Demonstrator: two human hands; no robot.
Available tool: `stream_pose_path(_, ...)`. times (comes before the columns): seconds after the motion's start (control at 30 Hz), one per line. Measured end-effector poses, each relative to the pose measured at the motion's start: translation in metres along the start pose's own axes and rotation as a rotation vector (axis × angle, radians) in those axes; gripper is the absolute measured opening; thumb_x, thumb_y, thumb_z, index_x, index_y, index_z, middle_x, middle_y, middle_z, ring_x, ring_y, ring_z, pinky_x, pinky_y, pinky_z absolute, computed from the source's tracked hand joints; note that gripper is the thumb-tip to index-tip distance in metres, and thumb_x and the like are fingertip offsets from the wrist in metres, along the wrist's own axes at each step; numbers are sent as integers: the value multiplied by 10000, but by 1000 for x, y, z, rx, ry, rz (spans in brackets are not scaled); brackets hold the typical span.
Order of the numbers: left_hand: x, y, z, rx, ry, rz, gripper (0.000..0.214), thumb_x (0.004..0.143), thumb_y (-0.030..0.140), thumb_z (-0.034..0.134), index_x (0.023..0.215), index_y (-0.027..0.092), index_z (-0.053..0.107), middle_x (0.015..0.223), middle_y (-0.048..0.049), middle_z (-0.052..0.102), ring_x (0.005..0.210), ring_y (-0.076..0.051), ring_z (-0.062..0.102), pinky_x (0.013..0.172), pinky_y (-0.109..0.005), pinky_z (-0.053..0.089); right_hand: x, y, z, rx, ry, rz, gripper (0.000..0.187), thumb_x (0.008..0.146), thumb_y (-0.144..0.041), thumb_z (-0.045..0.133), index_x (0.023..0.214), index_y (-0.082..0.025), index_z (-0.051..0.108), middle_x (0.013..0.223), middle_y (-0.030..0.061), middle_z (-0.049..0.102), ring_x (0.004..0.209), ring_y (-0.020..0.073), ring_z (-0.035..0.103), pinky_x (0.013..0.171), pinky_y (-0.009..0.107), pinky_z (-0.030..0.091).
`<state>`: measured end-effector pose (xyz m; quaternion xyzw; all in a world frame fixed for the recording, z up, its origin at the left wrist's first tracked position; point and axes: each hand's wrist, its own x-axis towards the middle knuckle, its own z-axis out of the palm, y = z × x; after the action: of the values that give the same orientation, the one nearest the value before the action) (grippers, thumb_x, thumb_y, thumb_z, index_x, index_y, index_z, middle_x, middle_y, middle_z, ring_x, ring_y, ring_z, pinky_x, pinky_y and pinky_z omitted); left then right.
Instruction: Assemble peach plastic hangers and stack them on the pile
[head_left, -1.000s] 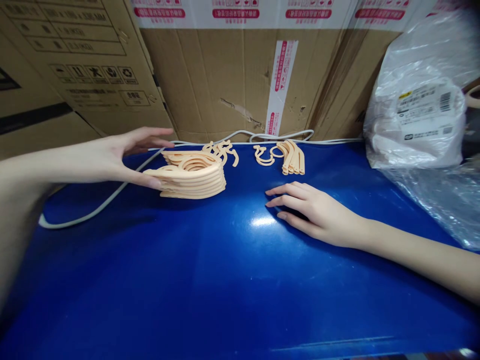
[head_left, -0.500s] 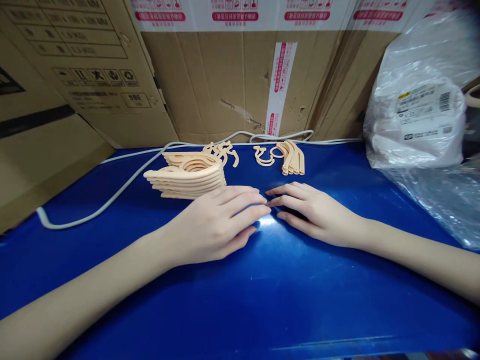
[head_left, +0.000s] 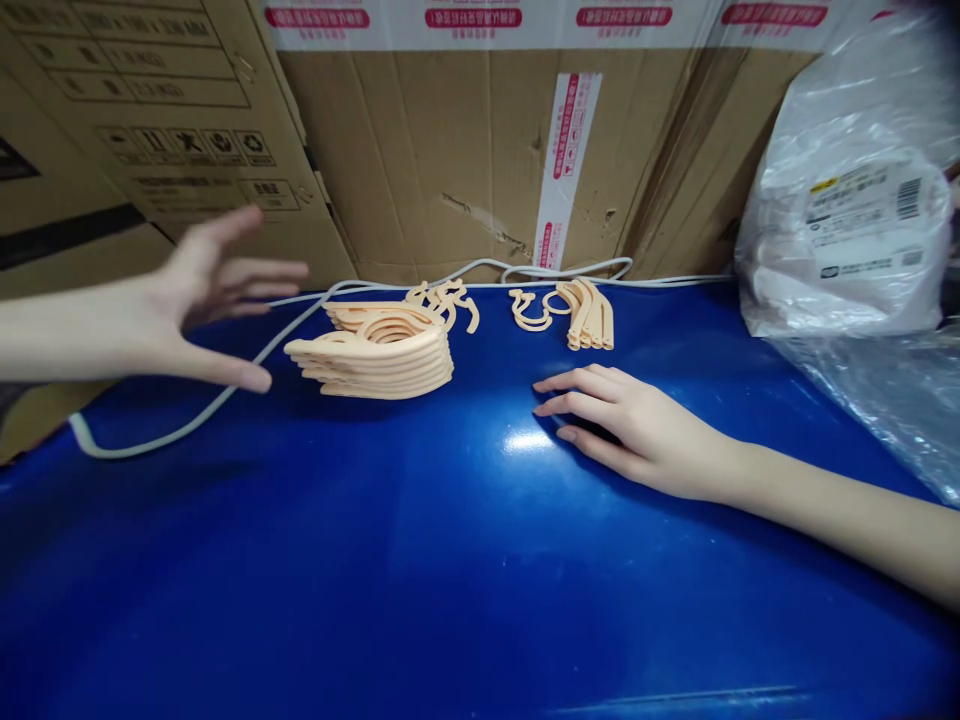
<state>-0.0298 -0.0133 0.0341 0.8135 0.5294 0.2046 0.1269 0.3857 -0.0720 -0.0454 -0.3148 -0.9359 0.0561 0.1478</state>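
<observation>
My left hand [head_left: 214, 295] is raised above the table at the left, its fingers spread and nothing in it. Just right of it lies a stack of beige plastic hanger-like pieces [head_left: 375, 360] with curved edges. My right hand [head_left: 622, 425] rests on the blue table [head_left: 465, 570], fingers apart and empty. Beyond its fingertips is a small bundle of curved beige arms [head_left: 591, 315], with a beige hook piece [head_left: 531, 312] beside it. Several more beige hooks [head_left: 448, 300] lie behind the stack.
Cardboard boxes [head_left: 450, 150] wall off the back and left. A white cable [head_left: 247, 380] runs along the table's left and rear edge. At the right back stands a clear plastic bag [head_left: 847, 230] with labelled white contents; plastic film [head_left: 877, 390] spreads in front of it.
My left hand has lifted from the table's middle and moved left and up, its fingers spreading. My right hand has stayed in place. The stack's front right part is uncovered.
</observation>
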Motion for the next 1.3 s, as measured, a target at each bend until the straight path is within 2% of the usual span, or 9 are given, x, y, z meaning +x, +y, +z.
stream_pose_path(0.07, -6, -16, 13, -78, -217, -56, 1263, 617, 544, 763, 1511, 312, -98, 1530, -172, 368, 1312, -284, 477, 985, -520, 446, 1, 0, 0, -2, 5, 0, 273, 988, -286, 424, 1187, -213, 595, 1325, 97, 567, 1174, 229, 549, 982, 438, 440)
stream_pose_path(0.17, -11, -28, 32, -114, -263, -129, 1175, 714, 519, 711, 1507, 330, -135, 1540, -149, 359, 1383, -264, 391, 1074, -552, 338, 2, 1, 1, 5, 11, -3, 267, 981, -278, 434, 1184, -215, 596, 1320, 103, 572, 1167, 234, 554, 974, 449, 449)
stream_pose_path(0.3, -9, -23, 46, -95, -228, -138, 1171, 687, 535, 738, 1530, 305, -42, 1562, -153, 313, 1383, -273, 388, 1123, -547, 247, 3, 2, 1, 15, 18, 4, 266, 972, -270, 447, 1182, -221, 602, 1312, 108, 580, 1158, 243, 562, 966, 461, 457)
stream_pose_path(0.5, -2, -6, 52, -95, -179, -138, 1053, 709, 542, 709, 1529, 223, 130, 1387, -97, 552, 1288, -260, 482, 1099, -469, 332, 3, 4, 3, 11, 25, 1, 265, 963, -268, 460, 1179, -221, 607, 1310, 103, 584, 1161, 243, 564, 968, 455, 459)
stream_pose_path(0.67, -3, -7, 54, -112, -152, -180, 1044, 648, 600, 728, 1491, 198, 261, 1347, -93, 584, 1272, -289, 479, 1064, -448, 382, 3, 3, 3, 8, 21, 1, 262, 969, -270, 452, 1179, -221, 602, 1309, 101, 582, 1161, 239, 562, 970, 449, 455)
stream_pose_path(0.87, -8, -3, 50, -33, -146, -177, 971, 701, 619, 699, 1474, 198, 289, 1403, -96, 512, 1272, -292, 475, 1114, -478, 317, 2, 3, 3, 2, 11, 0, 265, 976, -272, 444, 1184, -218, 597, 1322, 99, 571, 1174, 234, 551, 978, 442, 448)
stream_pose_path(1.03, -12, 0, 51, -31, -103, -201, 953, 691, 603, 712, 1457, 200, 316, 1160, -47, 637, 1134, -275, 559, 1026, -431, 430, 2, 3, 3, 6, 19, -7, 269, 967, -269, 453, 1188, -223, 601, 1316, 104, 580, 1169, 244, 561, 970, 455, 460)
stream_pose_path(1.17, -13, 5, 55, -80, -64, -213, 944, 637, 592, 747, 1416, 202, 385, 1313, -75, 589, 1200, -295, 520, 1004, -422, 451, 2, 2, 3, 8, 25, -9, 271, 967, -272, 453, 1189, -226, 602, 1310, 102, 586, 1165, 244, 564, 970, 459, 462)
stream_pose_path(1.3, -13, 10, 56, -137, -74, -208, 871, 661, 555, 743, 1386, 200, 417, 1425, -95, 508, 1233, -288, 501, 1021, -417, 439, 2, 2, 3, 3, 20, -12, 264, 974, -271, 446, 1182, -214, 598, 1313, 104, 579, 1164, 236, 561, 973, 444, 457)
